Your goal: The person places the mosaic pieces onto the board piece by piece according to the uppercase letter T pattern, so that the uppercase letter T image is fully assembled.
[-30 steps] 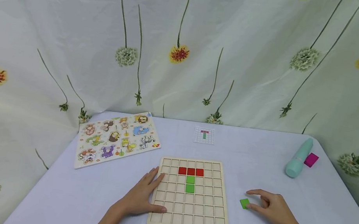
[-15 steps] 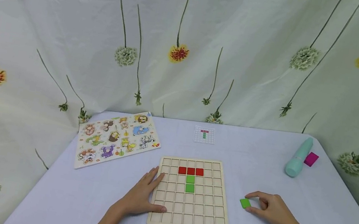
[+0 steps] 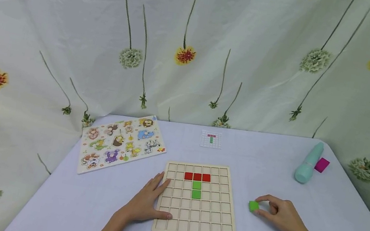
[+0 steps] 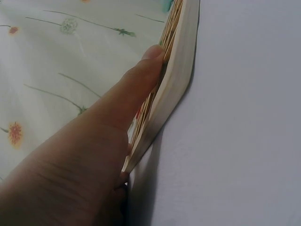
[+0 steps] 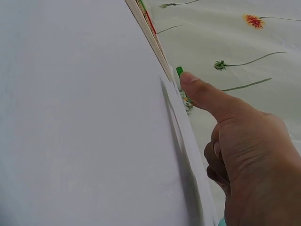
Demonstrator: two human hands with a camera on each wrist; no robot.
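Observation:
A wooden grid board [image 3: 202, 217] lies on the table. Near its top, a row of red square tiles [image 3: 197, 177] sits above two green tiles [image 3: 196, 194] that run down from the middle one. My left hand [image 3: 144, 203] rests on the board's left side, fingers spread along the edge and thumb [image 4: 151, 59] over the lower left cells. To the right of the board, my right hand [image 3: 282, 216] pinches a loose green square tile [image 3: 253, 206] between thumb and index finger. In the right wrist view the green tile [image 5: 179, 70] peeks out past the thumb tip.
A small pattern card [image 3: 211, 140] showing a red and green T lies behind the board. At the back left is an animal peg puzzle [image 3: 121, 143]. A mint tapered cylinder [image 3: 308, 164] and a magenta flat piece [image 3: 322, 165] lie at the back right, before a flowered cloth.
My right index finger has closed in to meet the green tile, which now sits tilted up between finger and thumb instead of flat. The left hand and board have stayed put.

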